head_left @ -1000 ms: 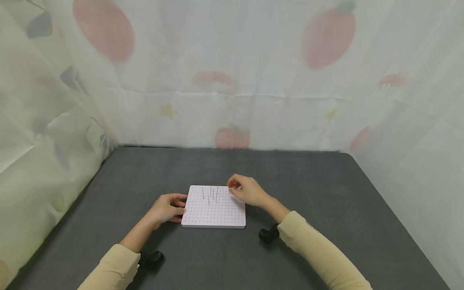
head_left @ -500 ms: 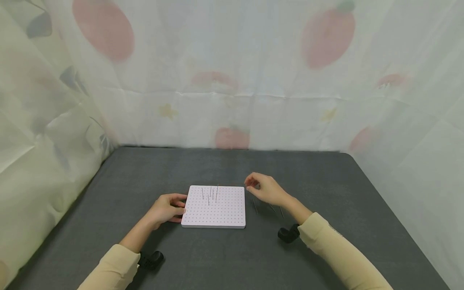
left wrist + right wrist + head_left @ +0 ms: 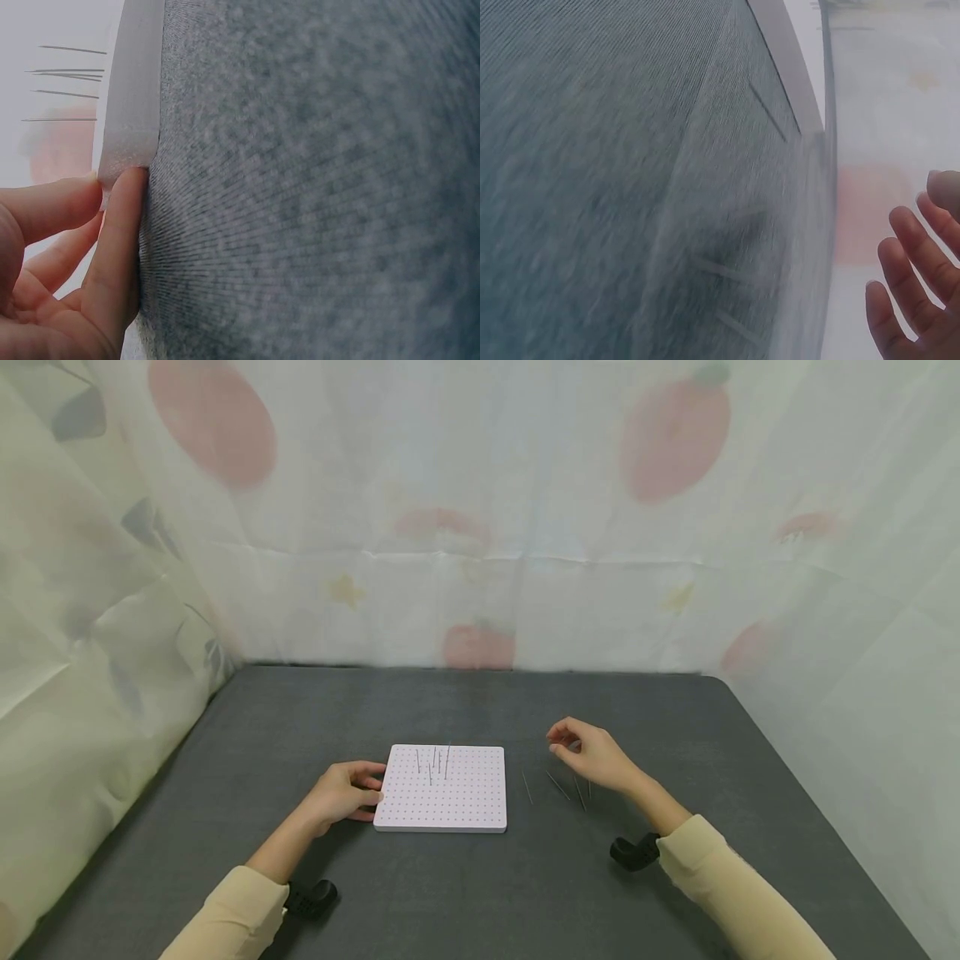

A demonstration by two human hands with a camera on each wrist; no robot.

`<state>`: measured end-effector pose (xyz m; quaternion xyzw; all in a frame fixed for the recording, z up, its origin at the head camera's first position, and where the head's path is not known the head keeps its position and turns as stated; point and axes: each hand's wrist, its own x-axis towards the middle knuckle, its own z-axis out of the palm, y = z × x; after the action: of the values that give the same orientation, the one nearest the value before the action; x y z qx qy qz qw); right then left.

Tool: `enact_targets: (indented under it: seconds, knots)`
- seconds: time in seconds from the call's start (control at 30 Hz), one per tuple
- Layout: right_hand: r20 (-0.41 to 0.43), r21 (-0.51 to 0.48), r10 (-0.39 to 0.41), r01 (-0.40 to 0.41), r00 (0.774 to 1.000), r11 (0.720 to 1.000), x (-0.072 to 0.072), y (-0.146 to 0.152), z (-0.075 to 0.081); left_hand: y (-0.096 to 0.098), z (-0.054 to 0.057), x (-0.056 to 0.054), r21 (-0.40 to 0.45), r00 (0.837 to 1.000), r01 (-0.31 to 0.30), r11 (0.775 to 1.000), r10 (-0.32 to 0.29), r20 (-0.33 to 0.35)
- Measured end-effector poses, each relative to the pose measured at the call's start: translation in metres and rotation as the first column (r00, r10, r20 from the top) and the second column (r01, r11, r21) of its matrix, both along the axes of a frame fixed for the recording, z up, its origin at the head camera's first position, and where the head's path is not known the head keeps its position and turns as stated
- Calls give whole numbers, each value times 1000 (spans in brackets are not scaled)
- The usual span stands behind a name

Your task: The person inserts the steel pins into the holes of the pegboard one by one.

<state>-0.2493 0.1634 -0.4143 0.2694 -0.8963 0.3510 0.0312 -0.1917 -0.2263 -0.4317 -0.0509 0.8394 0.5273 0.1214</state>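
A white pegboard [image 3: 465, 806] with rows of small holes lies flat on the dark table. Several thin metal pins [image 3: 446, 763] stand upright near its back left; the left wrist view shows them side-on. My left hand [image 3: 343, 792] holds the board's left edge, thumb at the top edge and a finger [image 3: 120, 240] along the side wall. To the right of the board, my right hand [image 3: 592, 755] is raised above the table with loosely bent fingers and nothing visible in them. Below it lie several loose pins [image 3: 558, 785], one pin [image 3: 527, 787] closest to the board.
A dark grey cloth-like surface covers the table [image 3: 450, 893]. Behind it hangs a pale curtain [image 3: 570, 610] with strawberry prints, which also runs down both sides. Black wrist devices [image 3: 634, 852] sit under both forearms, close to the cream sleeves [image 3: 742, 893].
My right hand has moved right, from over the board's back right corner to above the loose pins, uncovering them. The left hand and the board have stayed in place.
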Motion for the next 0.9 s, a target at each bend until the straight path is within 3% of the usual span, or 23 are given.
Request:
enact_targets:
  seconds: [0.27,0.57,0.9]
  knots:
    - [-13,-4,-56,55,998,998,4,23,-11,0,1,1,7,1000,8,1000,-8,1]
    - [9,73,-139,138,990,988,9,38,-25,0,1,1,8,1000,7,1000,-7,7]
    - [54,120,-154,146,987,982,15,46,-31,0,1,0,1,1000,0,1000,0,7]
